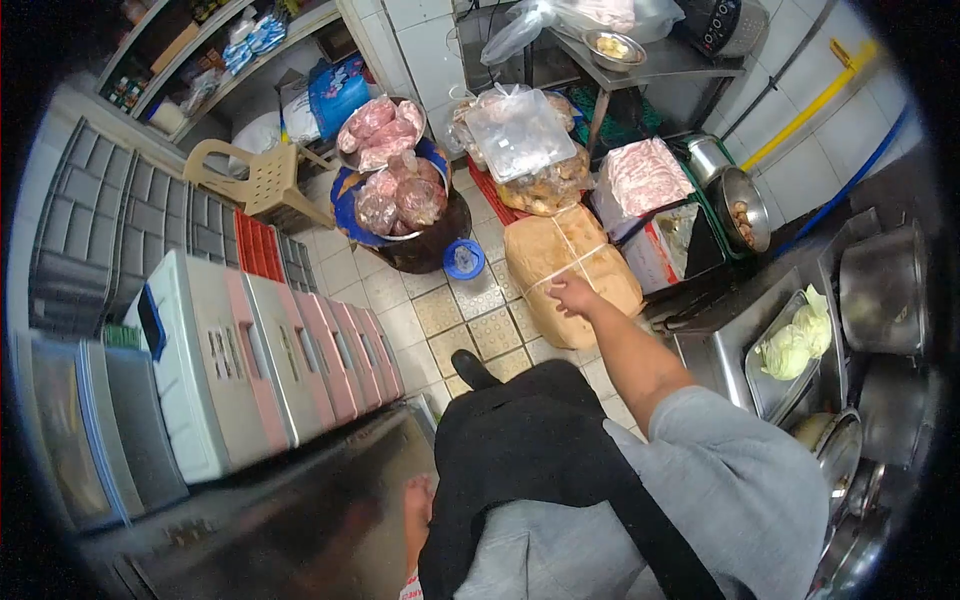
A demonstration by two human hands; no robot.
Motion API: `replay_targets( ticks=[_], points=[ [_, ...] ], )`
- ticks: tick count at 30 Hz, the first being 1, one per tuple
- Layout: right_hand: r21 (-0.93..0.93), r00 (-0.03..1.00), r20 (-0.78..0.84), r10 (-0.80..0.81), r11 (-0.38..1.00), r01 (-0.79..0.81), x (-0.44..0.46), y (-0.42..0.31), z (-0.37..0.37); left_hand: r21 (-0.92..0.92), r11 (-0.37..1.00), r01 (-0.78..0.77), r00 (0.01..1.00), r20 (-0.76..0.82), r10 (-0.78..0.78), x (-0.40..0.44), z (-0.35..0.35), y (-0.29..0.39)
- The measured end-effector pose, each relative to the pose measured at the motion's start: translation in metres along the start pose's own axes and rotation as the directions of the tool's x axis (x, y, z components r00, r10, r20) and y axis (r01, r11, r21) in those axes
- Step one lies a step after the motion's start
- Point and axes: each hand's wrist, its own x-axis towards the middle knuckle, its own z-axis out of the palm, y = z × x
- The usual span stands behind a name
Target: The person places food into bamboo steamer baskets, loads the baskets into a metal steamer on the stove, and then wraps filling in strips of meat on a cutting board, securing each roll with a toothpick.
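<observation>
My right hand point(574, 296) reaches down over a large brown paper package point(570, 258) on the floor, its fingers loosely spread. White string point(578, 262) crosses on top of the package, close to my fingertips. I cannot tell whether the fingers touch the string or paper. My left hand point(419, 497) hangs low beside my black apron point(510, 430), near the shiny metal counter front point(340, 500). Its fingers show only in part, and its grip cannot be made out.
Bagged meat point(405, 195) fills basins at the far left, near a blue-rimmed container point(463, 260). Several bags under a clear plastic lid point(522, 135) stand behind the package. Pink-white packed meat point(645, 178) lies to the right. Drawers point(270, 360) line the left; cabbage point(797, 338) sits on a tray.
</observation>
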Motion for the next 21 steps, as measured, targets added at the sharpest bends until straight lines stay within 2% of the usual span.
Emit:
replay_targets(
  ticks=[1,2,3,4,6,7,8,10,14,16,19,21],
  points=[
    [0.105,0.999,0.012,0.033,0.994,-0.034,-0.002,-0.006,0.008,-0.074,0.993,0.091,0.996,0.015,-0.090,-0.021,0.012,0.108],
    [0.120,0.999,0.009,0.053,0.991,-0.054,0.005,-0.006,0.013,0.034,0.998,0.052,0.999,-0.001,-0.052,0.001,0.011,0.156],
    [0.149,0.996,0.029,0.081,0.985,-0.084,0.013,-0.007,0.017,0.144,0.990,0.010,1.000,-0.011,-0.009,0.023,0.004,0.199],
    [0.177,0.994,0.047,0.101,0.978,-0.108,0.023,-0.010,0.018,0.196,0.976,-0.097,0.991,-0.073,0.113,0.042,0.007,0.245],
    [0.245,0.991,0.047,0.123,0.961,-0.131,0.039,-0.022,0.016,0.119,0.974,-0.190,0.981,-0.018,0.194,0.085,-0.004,0.329],
    [0.325,0.988,0.033,0.151,0.933,-0.154,0.055,-0.022,0.014,0.176,0.939,-0.296,0.952,-0.026,0.305,0.109,-0.007,0.362],
    [0.404,0.983,0.023,0.183,0.898,-0.177,0.070,-0.022,0.013,0.193,0.936,-0.293,0.953,-0.016,0.302,0.121,0.002,0.397],
    [0.464,0.981,0.024,0.192,0.867,-0.181,0.097,-0.032,0.008,0.241,0.890,-0.387,0.906,-0.078,0.415,0.125,0.022,0.468],
    [0.621,0.969,0.041,0.243,0.754,-0.215,0.159,-0.075,0.005,0.249,0.885,-0.393,0.910,-0.033,0.413,0.146,0.069,0.530],
    [0.697,0.964,0.060,0.259,0.680,-0.226,0.195,-0.094,0.007,0.094,0.933,-0.346,0.938,0.043,0.344,0.156,0.088,0.533],
    [0.788,0.956,0.050,0.288,0.577,-0.215,0.252,-0.117,0.007,0.180,0.951,-0.251,0.967,0.009,0.254,0.150,0.133,0.551],
    [0.823,0.957,0.049,0.285,0.531,-0.200,0.288,-0.128,0.008,0.252,0.937,-0.241,0.969,0.113,0.219,0.155,0.142,0.554]
  ],
)
